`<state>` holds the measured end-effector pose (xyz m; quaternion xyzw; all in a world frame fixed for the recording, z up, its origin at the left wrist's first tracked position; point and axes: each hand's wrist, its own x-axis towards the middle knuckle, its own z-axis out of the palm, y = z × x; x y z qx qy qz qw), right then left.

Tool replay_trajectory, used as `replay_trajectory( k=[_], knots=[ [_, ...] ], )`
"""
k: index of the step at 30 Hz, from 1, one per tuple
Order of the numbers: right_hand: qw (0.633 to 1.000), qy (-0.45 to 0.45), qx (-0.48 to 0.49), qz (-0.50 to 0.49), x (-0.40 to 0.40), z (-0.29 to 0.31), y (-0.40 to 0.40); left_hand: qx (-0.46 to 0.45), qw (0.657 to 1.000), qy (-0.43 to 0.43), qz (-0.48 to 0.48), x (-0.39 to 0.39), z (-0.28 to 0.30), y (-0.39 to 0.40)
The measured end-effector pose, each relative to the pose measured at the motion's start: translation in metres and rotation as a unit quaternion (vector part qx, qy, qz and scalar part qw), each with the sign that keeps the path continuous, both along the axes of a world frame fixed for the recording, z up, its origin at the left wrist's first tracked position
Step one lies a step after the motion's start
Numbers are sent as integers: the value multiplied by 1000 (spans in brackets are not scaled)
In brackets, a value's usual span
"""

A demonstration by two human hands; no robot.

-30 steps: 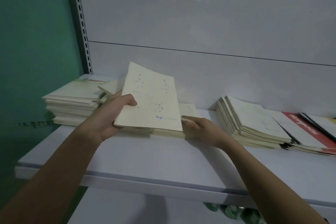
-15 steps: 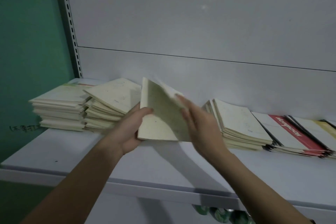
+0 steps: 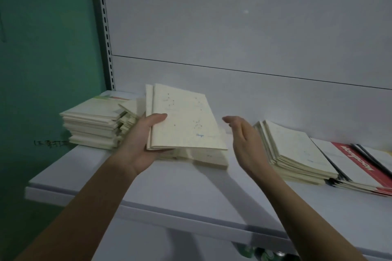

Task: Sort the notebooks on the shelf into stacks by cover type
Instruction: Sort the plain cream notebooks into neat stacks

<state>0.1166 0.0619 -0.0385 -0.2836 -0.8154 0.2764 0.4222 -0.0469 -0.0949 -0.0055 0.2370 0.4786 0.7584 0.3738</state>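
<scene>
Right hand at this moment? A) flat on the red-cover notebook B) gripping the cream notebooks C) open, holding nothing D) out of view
C: the right hand hangs open between the stacks with fingers straight, touching nothing; only the left hand grips the cream constellation-cover notebooks.

The red notebook (image 3: pixel 358 163) runs off the right edge. Held notebooks (image 3: pixel 184 121) hide the stack (image 3: pixel 203 158) below, which is blurred. Cover print is too small to read.
</scene>
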Motion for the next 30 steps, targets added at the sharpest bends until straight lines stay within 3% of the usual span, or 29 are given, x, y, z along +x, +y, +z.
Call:
replay_trajectory(
  k=[3,6,12,19,21,24,27,30],
  knots=[
    [988,-150,25,-24,-10,-21,25,14,1000,1,-2,-14,2,-14],
    [957,-275,87,29,-31,-43,24,19,1000,-2,-7,-27,4,-20],
    [919,-379,102,38,-63,-62,8,10,1000,-13,-20,-41,6,-19],
    [904,-416,77,64,-34,-49,-5,9,999,-15,-43,-59,5,-14],
    [933,-349,4,86,-23,-50,-3,10,998,-20,-54,-63,5,-11],
    [989,-102,-107,31,-9,-41,-2,17,996,-29,-81,-64,6,-3],
    [979,86,-178,-59,5,-20,-10,21,993,-34,-112,-61,6,5],
    [951,210,-208,-94,12,3,-26,9,988,-41,-150,-53,1,13]
  ],
)
